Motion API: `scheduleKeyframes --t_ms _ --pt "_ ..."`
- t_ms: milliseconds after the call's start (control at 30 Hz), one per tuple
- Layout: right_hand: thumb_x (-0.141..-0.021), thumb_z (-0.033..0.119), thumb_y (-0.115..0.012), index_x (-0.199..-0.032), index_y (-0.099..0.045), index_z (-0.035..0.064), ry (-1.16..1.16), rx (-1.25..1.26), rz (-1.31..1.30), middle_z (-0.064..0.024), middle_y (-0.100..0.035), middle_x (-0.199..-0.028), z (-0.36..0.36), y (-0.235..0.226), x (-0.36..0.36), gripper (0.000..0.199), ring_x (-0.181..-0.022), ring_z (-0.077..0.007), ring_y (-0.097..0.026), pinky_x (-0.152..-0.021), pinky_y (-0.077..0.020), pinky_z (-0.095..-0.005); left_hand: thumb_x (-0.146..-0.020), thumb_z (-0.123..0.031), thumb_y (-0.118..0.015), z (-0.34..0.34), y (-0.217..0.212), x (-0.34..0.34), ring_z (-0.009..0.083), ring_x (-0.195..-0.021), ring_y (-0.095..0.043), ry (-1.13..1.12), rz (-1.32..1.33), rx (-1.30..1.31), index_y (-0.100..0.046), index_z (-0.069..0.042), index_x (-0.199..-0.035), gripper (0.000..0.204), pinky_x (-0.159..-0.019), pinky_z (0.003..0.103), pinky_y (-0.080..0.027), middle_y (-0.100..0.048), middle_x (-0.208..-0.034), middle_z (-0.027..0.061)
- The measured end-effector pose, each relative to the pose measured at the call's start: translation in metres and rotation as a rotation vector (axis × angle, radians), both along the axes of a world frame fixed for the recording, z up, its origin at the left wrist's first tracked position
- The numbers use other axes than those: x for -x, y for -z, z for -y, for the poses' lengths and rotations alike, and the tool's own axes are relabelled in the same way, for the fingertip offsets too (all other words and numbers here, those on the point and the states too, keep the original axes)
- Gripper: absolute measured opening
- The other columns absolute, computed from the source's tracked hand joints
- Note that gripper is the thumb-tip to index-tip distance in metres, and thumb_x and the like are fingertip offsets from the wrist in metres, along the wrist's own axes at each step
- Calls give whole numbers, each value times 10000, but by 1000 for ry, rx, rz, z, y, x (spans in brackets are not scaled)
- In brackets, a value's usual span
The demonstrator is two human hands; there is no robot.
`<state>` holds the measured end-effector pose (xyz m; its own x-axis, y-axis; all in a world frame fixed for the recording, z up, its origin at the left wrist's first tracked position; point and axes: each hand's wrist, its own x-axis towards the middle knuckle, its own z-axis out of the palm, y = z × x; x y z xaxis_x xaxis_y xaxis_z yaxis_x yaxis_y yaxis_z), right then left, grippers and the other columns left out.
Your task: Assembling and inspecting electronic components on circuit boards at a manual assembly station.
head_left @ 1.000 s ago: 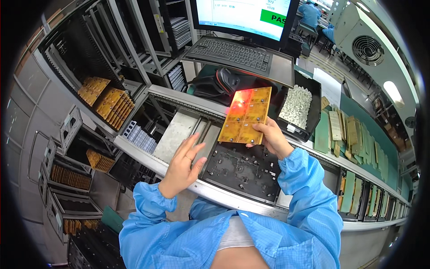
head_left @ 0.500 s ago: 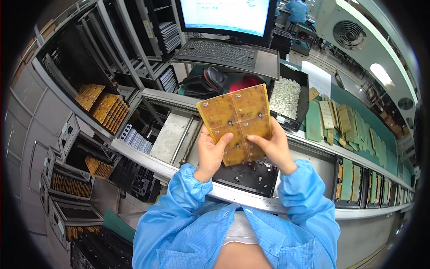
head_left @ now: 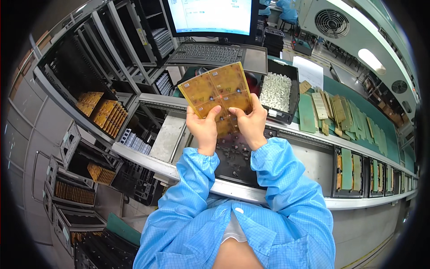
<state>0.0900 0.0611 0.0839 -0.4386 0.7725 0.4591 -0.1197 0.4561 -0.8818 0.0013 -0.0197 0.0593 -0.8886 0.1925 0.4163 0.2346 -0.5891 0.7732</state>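
I hold an amber circuit board panel [head_left: 218, 87] up by its near end, tilted, over the line. It is marked into several sections with small dark components on it. My left hand [head_left: 204, 128] grips its left edge, thumb on the face. My right hand [head_left: 251, 122] grips the right edge the same way, and the fingers of both hands are partly hidden behind the panel. Under my hands lies a black fixture tray [head_left: 237, 163] with small parts on it. Behind the panel, a barcode scanner is mostly hidden, and a small red light spot shows on the panel's face.
A monitor [head_left: 210, 18] and keyboard [head_left: 208, 54] stand beyond. To their right, a black bin [head_left: 291, 96] holds white pieces [head_left: 276, 92], beside green and tan boards [head_left: 333, 110]. Racks of amber boards [head_left: 108, 116] stand at left. Black carriers [head_left: 349, 172] sit along the right rail.
Both hands have carried the panel farther away and toward the scanner, so it now covers most of it. The monitor's display has changed. The head view has shifted slightly.
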Motion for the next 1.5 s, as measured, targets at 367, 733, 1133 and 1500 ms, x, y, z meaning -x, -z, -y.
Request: scheduleKeyframes --t_ms 367,733,1133,1500 --pt "-920 123 -677 -1201 -538 62 -227 -441 607 -198 -716 -929 -89 7 -59 321 -869 -382 -705 -758 -534 -418 -868 51 -742 108 0 51 199 -1029 -672 -366 107 -29 -553 -27 -1254 437 -888 359 -584 -653 -1237 107" --pt "-899 171 -702 -1207 -572 90 -461 -517 775 -219 -685 -938 -89 70 -41 344 -906 -418 -665 -779 -510 -461 -882 71 -710 156 9 53 203 -1051 -674 -406 142 -26 -550 -32 -1270 432 -938 363 -594 -649 -1239 132" --pt "-886 165 -678 -1400 -539 65 -265 -800 780 -176 -528 -1311 -38 70 -65 541 -1207 -383 -489 -1015 -398 -487 -882 66 -712 149 24 58 193 -1044 -671 -362 193 -4 -563 -22 -1250 406 -940 354 -584 -654 -1227 126" --pt "-985 357 -573 -1414 -563 128 -297 -698 1037 -181 -461 -1520 -8 76 -98 486 -1365 -460 -436 -1094 -323 -636 -879 63 -703 121 13 30 215 -1183 -582 -174 372 8 -469 -12 -1391 568 -1031 372 -477 -576 -1342 119"
